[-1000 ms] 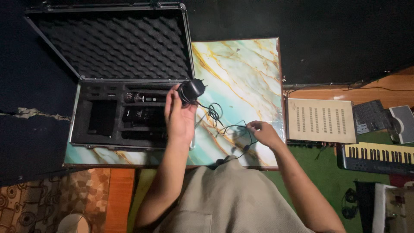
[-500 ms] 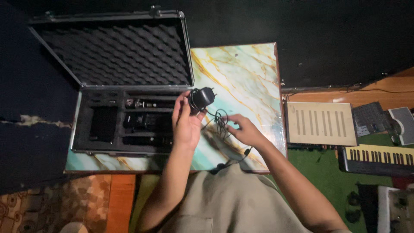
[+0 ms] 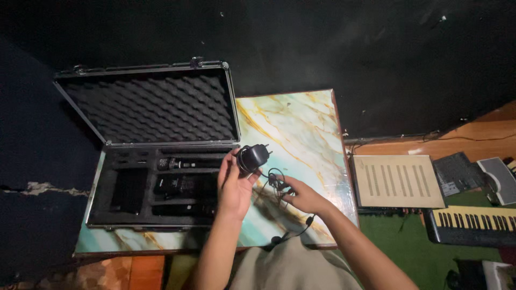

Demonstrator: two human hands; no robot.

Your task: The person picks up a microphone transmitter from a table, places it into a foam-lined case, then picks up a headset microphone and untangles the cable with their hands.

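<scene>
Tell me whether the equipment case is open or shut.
Open: the equipment case has its foam-lined lid raised, exposing a microphone inside.

I see a black power adapter (image 3: 252, 157) with black cable (image 3: 276, 181); a counter (image 3: 301, 134) marbled pale green and white with gold and brown veins; a silver-edged case (image 3: 161, 145) lined in black egg-crate foam; a beige slotted panel (image 3: 396, 181); white and black keyboard keys (image 3: 473, 220); green flooring (image 3: 414, 252).

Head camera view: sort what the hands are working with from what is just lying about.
In use:
left hand gripping the black power adapter
right hand gathering its thin black cord
open foam-lined case, beside the left hand

Lying about:
marble-patterned table
keyboard
slotted beige box
</scene>
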